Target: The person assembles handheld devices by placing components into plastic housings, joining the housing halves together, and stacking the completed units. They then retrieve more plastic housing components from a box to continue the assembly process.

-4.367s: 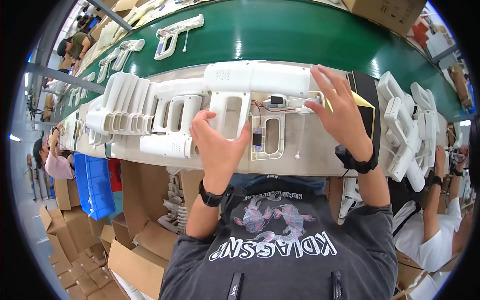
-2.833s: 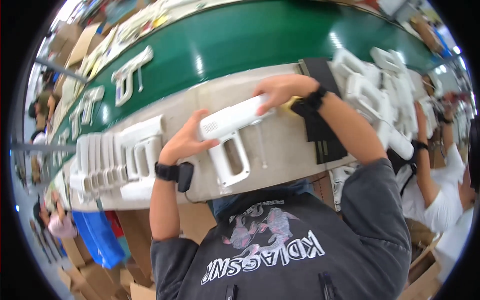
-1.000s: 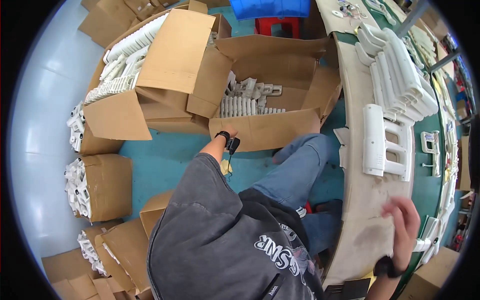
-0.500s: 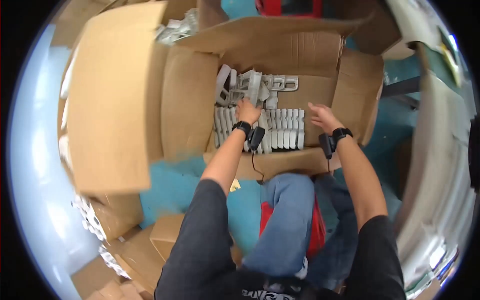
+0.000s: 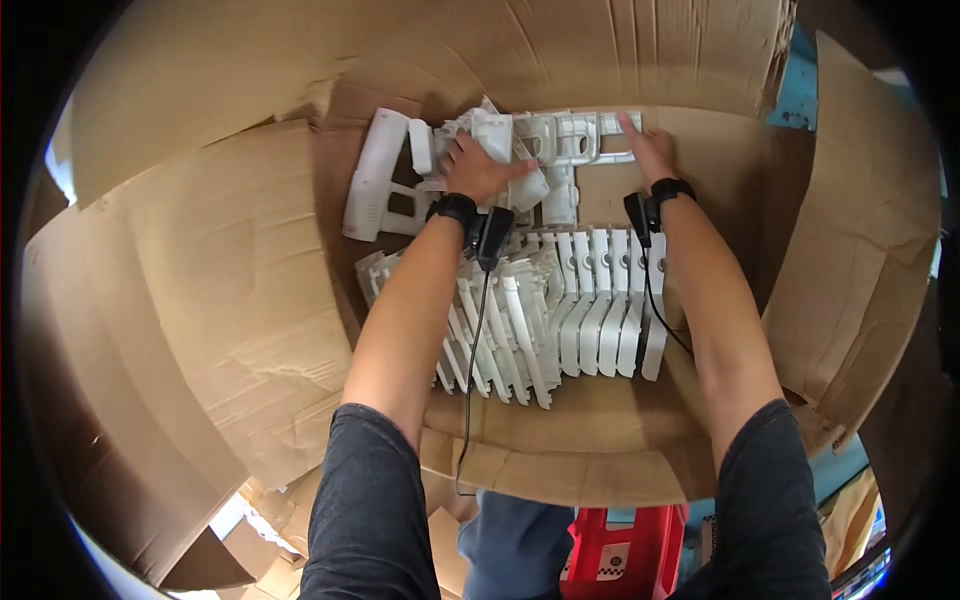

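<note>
Inside a large cardboard box, my left hand [image 5: 480, 172] lies over a pile of white plastic parts [image 5: 492, 132], its fingers spread and thumb apart. My right hand [image 5: 652, 152] is at the right end of a flat white plastic frame [image 5: 578, 138] with rectangular openings. Its thumb stretches over the frame's end, apart from the other fingers, whose tips are partly hidden. A larger white plastic part [image 5: 375, 175] leans at the left, beside my left hand. Nearer to me stands a row of upright white plastic pieces [image 5: 600, 325]; those at its left [image 5: 500, 330] lean over.
The cardboard box [image 5: 560, 470] surrounds both arms, with a wide flap [image 5: 225, 300] folded out left and another flap [image 5: 865, 240] at the right. A red plastic object [image 5: 660, 540] stands below the near edge. Black cords hang from both wrist devices.
The view has moved closer over the box. My right hand has gone from free space to the frame's right end; my left has shifted from near the row onto the far pile.
</note>
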### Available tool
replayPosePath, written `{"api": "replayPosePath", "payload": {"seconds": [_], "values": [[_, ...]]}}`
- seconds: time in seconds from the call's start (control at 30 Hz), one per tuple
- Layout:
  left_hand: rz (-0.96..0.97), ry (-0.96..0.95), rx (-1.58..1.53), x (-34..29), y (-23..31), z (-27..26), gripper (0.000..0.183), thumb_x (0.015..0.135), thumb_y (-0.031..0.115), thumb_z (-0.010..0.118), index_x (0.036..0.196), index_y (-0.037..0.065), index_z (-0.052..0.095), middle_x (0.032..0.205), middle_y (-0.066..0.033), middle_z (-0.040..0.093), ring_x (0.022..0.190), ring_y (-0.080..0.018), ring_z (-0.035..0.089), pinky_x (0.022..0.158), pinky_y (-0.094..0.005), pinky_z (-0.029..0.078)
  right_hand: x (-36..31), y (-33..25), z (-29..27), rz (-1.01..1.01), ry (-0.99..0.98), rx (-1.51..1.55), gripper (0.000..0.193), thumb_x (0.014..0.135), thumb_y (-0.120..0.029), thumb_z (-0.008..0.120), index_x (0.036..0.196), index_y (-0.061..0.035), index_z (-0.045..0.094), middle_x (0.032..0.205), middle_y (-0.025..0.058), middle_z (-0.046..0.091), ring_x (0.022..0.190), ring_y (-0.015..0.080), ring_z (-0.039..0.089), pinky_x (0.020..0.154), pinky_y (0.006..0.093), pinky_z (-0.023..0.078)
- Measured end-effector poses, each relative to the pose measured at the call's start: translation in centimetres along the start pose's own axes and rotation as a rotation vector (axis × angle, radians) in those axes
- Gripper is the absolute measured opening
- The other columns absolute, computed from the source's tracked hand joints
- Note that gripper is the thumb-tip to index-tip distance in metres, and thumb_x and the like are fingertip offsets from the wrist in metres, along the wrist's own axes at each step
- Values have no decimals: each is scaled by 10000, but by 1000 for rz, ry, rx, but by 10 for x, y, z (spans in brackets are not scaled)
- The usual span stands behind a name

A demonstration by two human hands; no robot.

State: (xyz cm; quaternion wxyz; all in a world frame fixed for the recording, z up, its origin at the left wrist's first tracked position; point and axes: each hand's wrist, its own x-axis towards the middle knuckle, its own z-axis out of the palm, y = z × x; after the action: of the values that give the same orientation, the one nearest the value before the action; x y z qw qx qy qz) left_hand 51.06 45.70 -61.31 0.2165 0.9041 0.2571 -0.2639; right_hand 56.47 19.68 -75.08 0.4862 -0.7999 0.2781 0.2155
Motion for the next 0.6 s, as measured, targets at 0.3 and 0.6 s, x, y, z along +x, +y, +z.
{"api": "replayPosePath", "payload": {"seconds": [0.3,0.6], "values": [[43,-29,-781,66,-64,-57,767,769,360,791,1300,-94,477,1212,-194,617,1046,-246,634,879,-362,513,-103,-86,65,-66,-799,809,611,928,-514,675,1320,-54,587,1278,72,650,1126,186,629,1010,358,454],[115,-60,-727,52,-60,-60,967,690,354,846,1340,-182,372,1323,-253,545,1199,-304,568,981,-371,478,-106,-86,87,376,-756,1068,896,871,-877,210,1413,-234,517,1369,59,607,1275,389,528,1096,706,199]]}}
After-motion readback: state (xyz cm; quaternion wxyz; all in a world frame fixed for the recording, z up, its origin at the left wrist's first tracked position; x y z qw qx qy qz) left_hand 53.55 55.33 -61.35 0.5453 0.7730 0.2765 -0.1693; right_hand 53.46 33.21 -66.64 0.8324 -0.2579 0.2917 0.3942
